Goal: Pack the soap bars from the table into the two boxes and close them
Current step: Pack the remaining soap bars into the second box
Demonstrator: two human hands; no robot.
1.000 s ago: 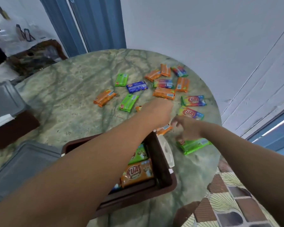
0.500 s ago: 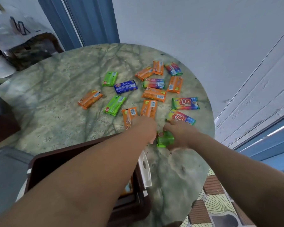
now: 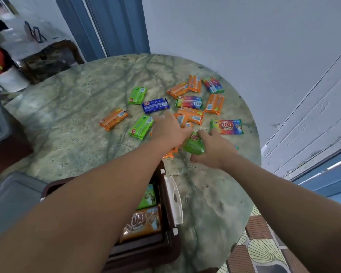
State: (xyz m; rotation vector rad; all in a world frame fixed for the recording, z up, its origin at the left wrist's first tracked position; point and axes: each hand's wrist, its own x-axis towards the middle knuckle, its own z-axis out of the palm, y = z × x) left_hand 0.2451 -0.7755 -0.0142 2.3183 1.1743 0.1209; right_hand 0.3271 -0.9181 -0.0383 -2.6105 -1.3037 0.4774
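Several wrapped soap bars lie scattered on the round marble table (image 3: pixel 77 134): orange ones (image 3: pixel 113 119), green ones (image 3: pixel 141 127), a blue one (image 3: pixel 156 105) and rainbow ones (image 3: pixel 226 126). My right hand (image 3: pixel 213 150) grips a green soap bar (image 3: pixel 193 145) just above the table. My left hand (image 3: pixel 169 131) is curled beside it over an orange soap bar (image 3: pixel 170 153), whose end shows under the wrist. The open brown box (image 3: pixel 165 243) sits under my left forearm, with a green and an orange bar visible inside.
The box's grey lid (image 3: pixel 12 203) lies open to the left, and its white latch (image 3: pixel 174 200) hangs on the right wall. A second box (image 3: pixel 0 123) stands at the table's left edge. The wall is close behind the table; patterned floor at the lower right.
Both hands have come together at the near side of the pile. My right hand has picked the green bar up off the table and lifted it next to my left hand.
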